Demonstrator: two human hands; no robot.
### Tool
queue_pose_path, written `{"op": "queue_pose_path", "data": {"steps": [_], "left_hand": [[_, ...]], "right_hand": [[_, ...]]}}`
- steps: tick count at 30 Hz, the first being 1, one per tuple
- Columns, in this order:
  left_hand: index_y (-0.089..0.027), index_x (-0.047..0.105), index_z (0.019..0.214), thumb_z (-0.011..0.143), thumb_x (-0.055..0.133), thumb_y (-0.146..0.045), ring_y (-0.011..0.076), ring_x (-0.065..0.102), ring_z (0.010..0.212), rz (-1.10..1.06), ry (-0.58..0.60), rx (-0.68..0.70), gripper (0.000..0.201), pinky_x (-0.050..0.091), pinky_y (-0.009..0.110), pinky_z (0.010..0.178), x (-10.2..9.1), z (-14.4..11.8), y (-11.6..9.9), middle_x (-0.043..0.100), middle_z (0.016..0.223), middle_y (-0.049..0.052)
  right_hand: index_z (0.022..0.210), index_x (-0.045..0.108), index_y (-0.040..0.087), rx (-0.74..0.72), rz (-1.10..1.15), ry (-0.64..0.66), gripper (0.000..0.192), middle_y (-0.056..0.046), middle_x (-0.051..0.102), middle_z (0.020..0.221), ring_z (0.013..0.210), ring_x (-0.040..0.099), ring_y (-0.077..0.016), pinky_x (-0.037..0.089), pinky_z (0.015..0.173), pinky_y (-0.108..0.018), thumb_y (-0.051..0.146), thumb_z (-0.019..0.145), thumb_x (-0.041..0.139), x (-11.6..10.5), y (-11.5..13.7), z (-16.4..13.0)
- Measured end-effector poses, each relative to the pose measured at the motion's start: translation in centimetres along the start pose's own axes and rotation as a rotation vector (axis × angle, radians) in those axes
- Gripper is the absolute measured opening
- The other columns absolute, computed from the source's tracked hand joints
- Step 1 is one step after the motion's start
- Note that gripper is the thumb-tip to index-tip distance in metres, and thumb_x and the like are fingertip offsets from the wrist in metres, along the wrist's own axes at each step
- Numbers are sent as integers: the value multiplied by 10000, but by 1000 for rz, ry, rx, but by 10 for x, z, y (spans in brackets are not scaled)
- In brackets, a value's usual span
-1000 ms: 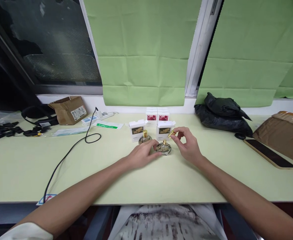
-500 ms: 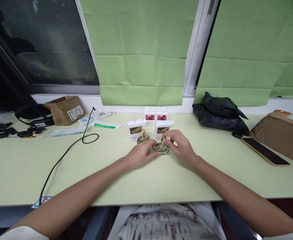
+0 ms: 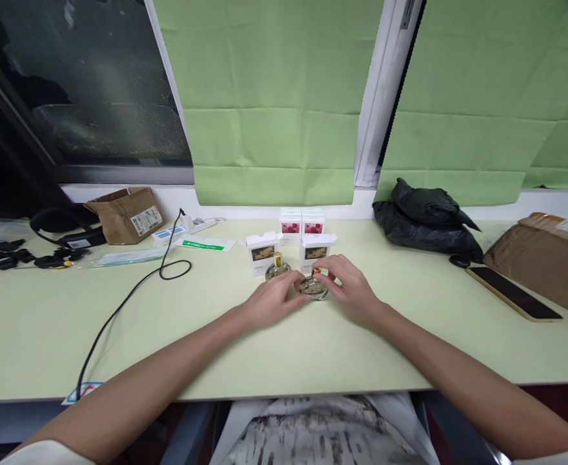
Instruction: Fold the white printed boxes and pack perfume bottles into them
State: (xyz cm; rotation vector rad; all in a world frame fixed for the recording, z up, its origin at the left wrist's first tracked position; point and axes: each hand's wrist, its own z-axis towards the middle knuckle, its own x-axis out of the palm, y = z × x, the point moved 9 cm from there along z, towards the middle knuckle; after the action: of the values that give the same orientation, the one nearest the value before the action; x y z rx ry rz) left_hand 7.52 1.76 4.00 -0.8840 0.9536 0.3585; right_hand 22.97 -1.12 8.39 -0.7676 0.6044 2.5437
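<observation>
A round glass perfume bottle [image 3: 314, 289] stands upright on the table between my hands. My left hand [image 3: 275, 299] grips its glass body from the left, with the thumb at the front. At the top, the fingers of my right hand [image 3: 349, 284] close around the gold cap [image 3: 315, 272]. A second perfume bottle [image 3: 277, 267] with a gold top stands just beyond my left hand, partly covered by it. Behind the bottles are two white boxes with raised flaps, a left box [image 3: 263, 254] and a right box [image 3: 314, 250].
White boxes with pink flower pictures [image 3: 302, 225] stand at the back. A black cable [image 3: 133, 294], an open carton [image 3: 126, 216] and a green-striped packet [image 3: 204, 244] lie left. Rightward are a black plastic bag [image 3: 424, 219], a phone [image 3: 514, 294] and a brown package [image 3: 545, 261].
My right fingers and the gold cap have shifted very slightly, and the cap looks more upright on the bottle. My left hand stays in place.
</observation>
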Motion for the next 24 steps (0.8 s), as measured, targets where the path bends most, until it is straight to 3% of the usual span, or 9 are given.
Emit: {"op": "queue_pose_path", "data": {"steps": [24], "left_hand": [[-252,614,1141,992,607,-510,226,634,881,3,12,-2,298,446,336,742,0,0,-1,677,1011,18]], "right_hand": [[1260,647,288,-15,29,-11,215,-66,751,1147,1091,676,-254,567,910,-441,221,1074,564,2,-4,-2]]}}
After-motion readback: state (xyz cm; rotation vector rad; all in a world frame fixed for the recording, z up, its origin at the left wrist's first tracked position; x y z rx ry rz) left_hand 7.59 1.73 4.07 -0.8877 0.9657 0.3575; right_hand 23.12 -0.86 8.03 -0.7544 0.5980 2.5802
